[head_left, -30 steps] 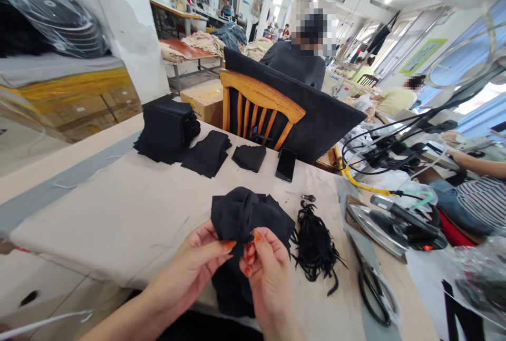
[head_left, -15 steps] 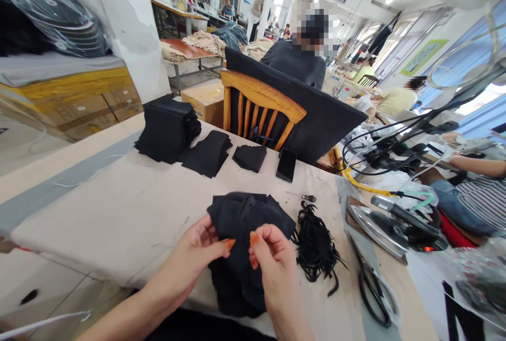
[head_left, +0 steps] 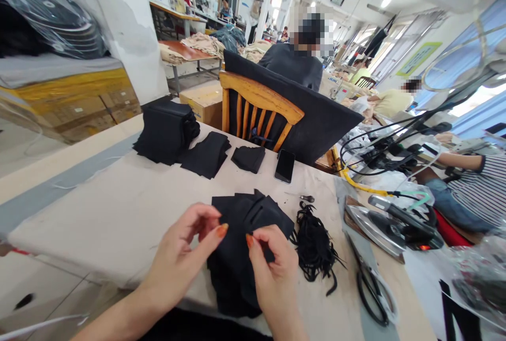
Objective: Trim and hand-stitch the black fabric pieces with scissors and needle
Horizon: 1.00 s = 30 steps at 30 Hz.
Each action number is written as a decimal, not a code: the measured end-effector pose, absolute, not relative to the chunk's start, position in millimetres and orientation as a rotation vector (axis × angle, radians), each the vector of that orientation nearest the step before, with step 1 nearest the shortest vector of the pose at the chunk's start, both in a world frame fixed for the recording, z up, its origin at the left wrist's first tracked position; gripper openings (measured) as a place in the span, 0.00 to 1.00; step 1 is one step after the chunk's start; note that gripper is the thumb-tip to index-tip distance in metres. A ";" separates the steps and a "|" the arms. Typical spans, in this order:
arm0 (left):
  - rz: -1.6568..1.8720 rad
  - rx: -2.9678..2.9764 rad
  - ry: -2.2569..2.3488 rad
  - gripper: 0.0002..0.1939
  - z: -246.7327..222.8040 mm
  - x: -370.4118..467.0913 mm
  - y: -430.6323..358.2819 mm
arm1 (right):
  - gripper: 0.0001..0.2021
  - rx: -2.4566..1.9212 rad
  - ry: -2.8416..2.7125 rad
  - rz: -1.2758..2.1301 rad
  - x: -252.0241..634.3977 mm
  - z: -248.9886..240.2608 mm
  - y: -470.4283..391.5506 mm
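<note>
A loose pile of black fabric pieces point(head_left: 233, 272) lies in front of me at the table's near edge. At the top, one black fabric piece point(head_left: 266, 212) shows a narrow slit or fold. My right hand point(head_left: 274, 270) pinches the near edge of that piece between thumb and fingers. To the left, my left hand point(head_left: 187, 251) is held over the pile's side, thumb and fingertips apart, with nothing visible between them. Beside the pile on the right is a heap of thin black fabric strips point(head_left: 316, 243).
Stacked black fabric point(head_left: 166, 133), a smaller stack point(head_left: 206, 154), a small fabric bundle point(head_left: 248, 158) and a phone point(head_left: 284, 166) line the far edge. An awl-like tool point(head_left: 306, 198), scissors point(head_left: 373, 288) and an iron point(head_left: 379, 225) lie right. A chair point(head_left: 261, 98) stands beyond; co-workers sit nearby.
My left hand has let go of the fabric and moved slightly left, its fingers parting. The top piece has shifted, and its slit now shows. My right hand stays near the same spot.
</note>
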<state>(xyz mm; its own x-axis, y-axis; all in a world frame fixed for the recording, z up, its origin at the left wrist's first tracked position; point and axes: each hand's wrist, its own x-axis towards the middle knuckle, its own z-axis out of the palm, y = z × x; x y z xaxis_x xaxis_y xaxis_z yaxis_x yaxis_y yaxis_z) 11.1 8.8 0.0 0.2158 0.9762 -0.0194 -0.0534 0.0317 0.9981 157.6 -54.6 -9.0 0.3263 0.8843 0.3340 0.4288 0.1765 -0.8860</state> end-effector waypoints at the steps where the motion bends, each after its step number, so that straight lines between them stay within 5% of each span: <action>1: 0.935 1.302 0.989 0.08 2.7 11.1 10.2 | 0.07 -1.426 -1.363 0.479 158.3 -6.5 -54.8; 20: 0.583 0.816 0.872 0.20 -3.3 20.1 11.0 | 0.07 -1.345 -1.423 0.605 162.8 -0.7 -54.6; 30: 0.793 0.701 0.867 0.15 -6.8 26.4 0.8 | 0.08 -1.076 -0.406 1.038 133.8 -36.0 -50.8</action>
